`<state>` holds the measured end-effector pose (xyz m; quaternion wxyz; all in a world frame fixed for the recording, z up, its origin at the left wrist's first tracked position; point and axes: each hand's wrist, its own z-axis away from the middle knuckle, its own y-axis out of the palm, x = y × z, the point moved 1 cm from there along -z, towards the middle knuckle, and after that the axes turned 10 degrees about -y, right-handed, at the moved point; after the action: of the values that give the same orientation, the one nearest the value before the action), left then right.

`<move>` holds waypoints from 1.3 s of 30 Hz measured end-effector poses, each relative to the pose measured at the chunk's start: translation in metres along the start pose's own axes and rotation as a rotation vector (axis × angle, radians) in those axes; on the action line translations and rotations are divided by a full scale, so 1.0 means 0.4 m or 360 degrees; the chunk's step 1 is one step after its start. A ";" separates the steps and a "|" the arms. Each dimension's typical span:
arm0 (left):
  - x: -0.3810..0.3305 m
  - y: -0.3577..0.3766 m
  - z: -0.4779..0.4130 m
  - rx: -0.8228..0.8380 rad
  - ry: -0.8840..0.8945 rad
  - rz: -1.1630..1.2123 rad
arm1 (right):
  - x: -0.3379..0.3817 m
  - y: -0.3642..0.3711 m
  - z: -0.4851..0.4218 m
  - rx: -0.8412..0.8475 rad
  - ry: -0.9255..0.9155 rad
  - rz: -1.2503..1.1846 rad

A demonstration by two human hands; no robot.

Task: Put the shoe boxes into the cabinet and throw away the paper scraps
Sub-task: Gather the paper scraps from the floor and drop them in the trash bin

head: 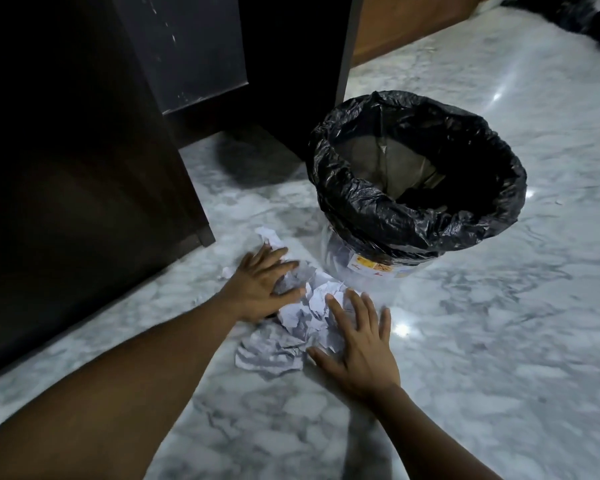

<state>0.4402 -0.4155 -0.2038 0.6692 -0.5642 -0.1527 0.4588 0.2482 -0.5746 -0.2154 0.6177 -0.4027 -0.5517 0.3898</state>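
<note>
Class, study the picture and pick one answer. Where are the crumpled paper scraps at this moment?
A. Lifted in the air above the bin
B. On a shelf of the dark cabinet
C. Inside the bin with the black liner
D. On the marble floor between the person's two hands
D: the paper scraps lie on the marble floor beside the bin, with the left hand and right hand touching them from either side.
</note>
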 end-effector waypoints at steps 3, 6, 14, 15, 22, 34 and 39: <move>-0.019 0.041 0.090 -0.0033 0.0018 -0.0044 | -0.001 -0.003 0.023 0.0030 -0.0085 -0.0036; -0.054 0.049 0.168 -0.0047 0.0057 -0.0045 | 0.000 -0.004 0.070 0.0027 -0.0213 -0.0123; 0.075 0.021 0.323 -0.0320 -0.0069 -0.0133 | -0.001 -0.058 0.122 -0.0022 -0.0377 -0.0080; 0.089 0.028 0.336 -0.0282 -0.0120 -0.0145 | 0.002 -0.048 0.129 0.0037 -0.0390 -0.0057; 0.039 0.079 0.349 -0.0064 -0.0006 -0.0162 | 0.045 0.003 0.091 0.0238 -0.0340 -0.0029; 0.003 0.054 0.316 -0.0210 0.0240 -0.0308 | 0.014 -0.036 0.082 0.0023 -0.0433 0.0104; 0.005 0.027 0.240 -0.0038 0.0335 -0.0422 | -0.005 -0.032 0.039 0.0243 -0.0706 0.0201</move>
<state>0.3672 -0.3555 -0.1835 0.7295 -0.5919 -0.1603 0.3031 0.2329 -0.5800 -0.2033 0.4845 -0.2931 -0.6165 0.5471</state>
